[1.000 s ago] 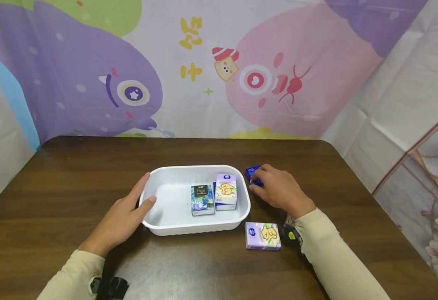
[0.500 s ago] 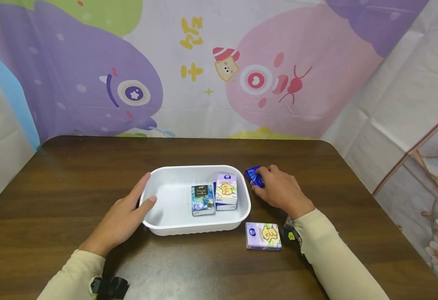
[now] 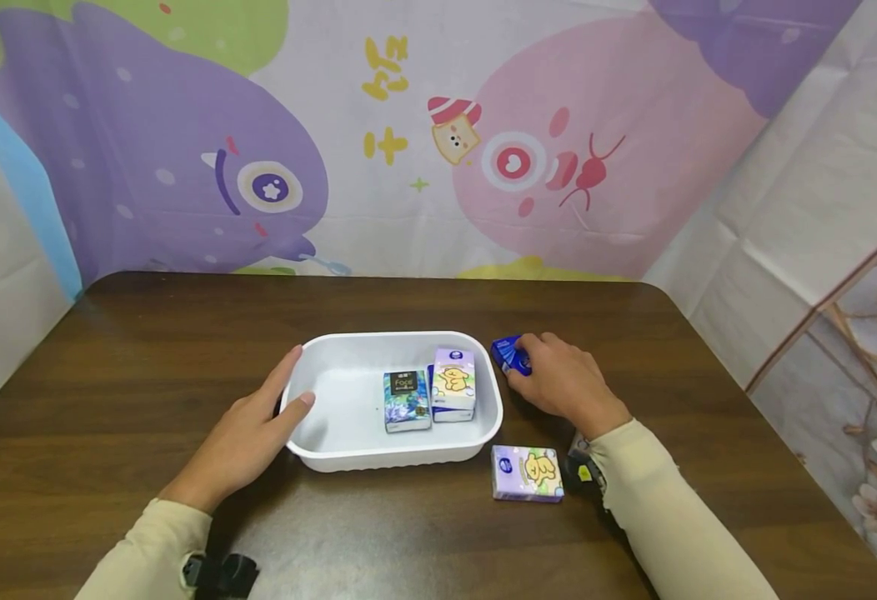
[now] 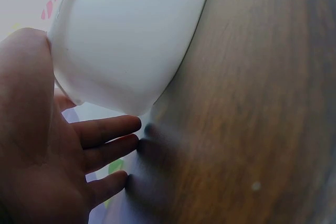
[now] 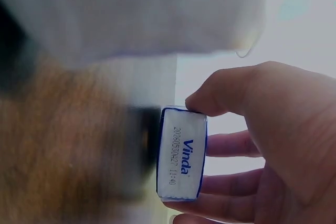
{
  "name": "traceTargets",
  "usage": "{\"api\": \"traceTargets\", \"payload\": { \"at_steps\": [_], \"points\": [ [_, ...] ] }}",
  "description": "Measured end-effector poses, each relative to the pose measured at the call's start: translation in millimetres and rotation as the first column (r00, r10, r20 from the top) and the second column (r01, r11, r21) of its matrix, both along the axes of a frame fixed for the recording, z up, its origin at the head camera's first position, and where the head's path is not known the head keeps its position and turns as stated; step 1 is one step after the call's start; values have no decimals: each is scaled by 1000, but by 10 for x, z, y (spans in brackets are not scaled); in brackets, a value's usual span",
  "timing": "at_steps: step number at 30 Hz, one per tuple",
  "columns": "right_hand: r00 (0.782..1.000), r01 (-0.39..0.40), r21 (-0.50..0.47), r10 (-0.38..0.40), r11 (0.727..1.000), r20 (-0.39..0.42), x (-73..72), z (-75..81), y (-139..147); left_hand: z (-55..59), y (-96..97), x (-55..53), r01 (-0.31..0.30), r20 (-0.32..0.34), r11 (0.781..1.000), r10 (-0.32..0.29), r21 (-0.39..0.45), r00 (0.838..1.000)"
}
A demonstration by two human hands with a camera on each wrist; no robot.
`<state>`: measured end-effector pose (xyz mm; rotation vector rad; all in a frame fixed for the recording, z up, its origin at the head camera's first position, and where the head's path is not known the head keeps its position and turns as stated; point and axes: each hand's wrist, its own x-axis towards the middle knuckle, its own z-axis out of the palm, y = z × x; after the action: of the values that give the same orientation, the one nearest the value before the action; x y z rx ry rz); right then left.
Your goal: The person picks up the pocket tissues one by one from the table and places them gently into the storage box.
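Observation:
In the head view, my left hand (image 3: 236, 446) holds the left end of a white plastic tray (image 3: 333, 458), thumb over the rim. The left wrist view shows its other fingers spread below the tray wall (image 4: 126, 40). My right hand (image 3: 564, 379) grips a blue tissue pack (image 3: 506, 353) beside the tray's right end. In the right wrist view the pack's white end (image 5: 182, 156) reads "Vinda", between thumb and fingers. Inside the tray lie a blue-green tissue pack (image 3: 407, 404) and a purple bear tissue pack (image 3: 453, 379), which rests on a mostly hidden blue-edged pack (image 3: 453, 413).
Another purple bear tissue pack (image 3: 527, 473) lies on the brown table (image 3: 378, 533) near the tray's right front corner. A further small item (image 3: 578, 443) is mostly hidden under the right wrist. A cartoon cloth (image 3: 378, 217) hangs behind the table.
My right hand has shifted slightly right on the blue tissue pack, so more of the pack's top shows. The left hand, the tray and the packs in it have stayed put.

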<state>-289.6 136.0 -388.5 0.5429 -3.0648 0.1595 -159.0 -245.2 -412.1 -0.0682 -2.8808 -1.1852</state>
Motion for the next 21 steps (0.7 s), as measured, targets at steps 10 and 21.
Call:
{"api": "traceTargets", "payload": {
  "at_steps": [10, 21],
  "points": [
    [1000, 19, -67, -19, 998, 14, -6, 24, 9, -6, -1, -5, 1, -6, 1000, -1, -2, 1000],
    [996, 73, -190, -61, 979, 69, 7, 74, -30, -5, 2, -7, 2, -3, 1000, -2, 2, 1000]
  ]
}}
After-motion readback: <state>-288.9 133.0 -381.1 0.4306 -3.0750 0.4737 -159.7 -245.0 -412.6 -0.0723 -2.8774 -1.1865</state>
